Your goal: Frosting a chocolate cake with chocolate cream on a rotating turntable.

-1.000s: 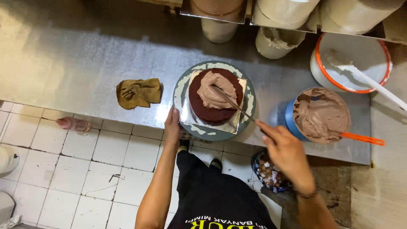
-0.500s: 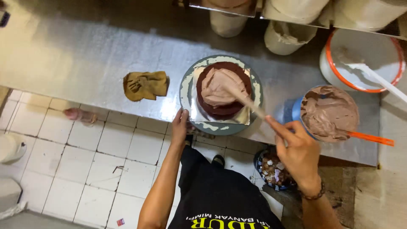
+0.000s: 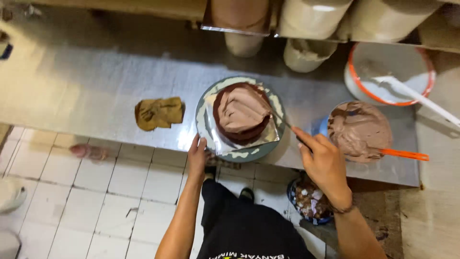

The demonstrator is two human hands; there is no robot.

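Chocolate cake [image 3: 242,114], round and dark brown, sits on a silver foil board on a grey turntable [image 3: 206,103] near the middle of the steel counter [image 3: 96,81], close to its near edge. Pale brown frosting is heaped and smeared across the top of the cake, leaving a dark rim showing around it. The person's left hand [image 3: 197,156] rests at the near left rim of the turntable, fingers curled against its edge. Their right hand [image 3: 323,160] is closed around the handle of a thin spatula [image 3: 283,121], whose blade reaches left and meets the cake's right side, low against the frosting. Just right of that hand stands a blue bowl [image 3: 358,129] filled with the same pale brown frosting, an orange-handled tool [image 3: 402,154] lying across it and sticking out to the right. Farther back on the right is a white tub with an orange rim [image 3: 389,72], with a white scraper leaning in it. Left of the turntable, well apart from it, lies a crumpled mustard-yellow cloth [image 3: 159,113]. Along the far edge of the counter stand several pale containers [image 3: 306,50]. Below the counter is white tiled floor [image 3: 96,192].
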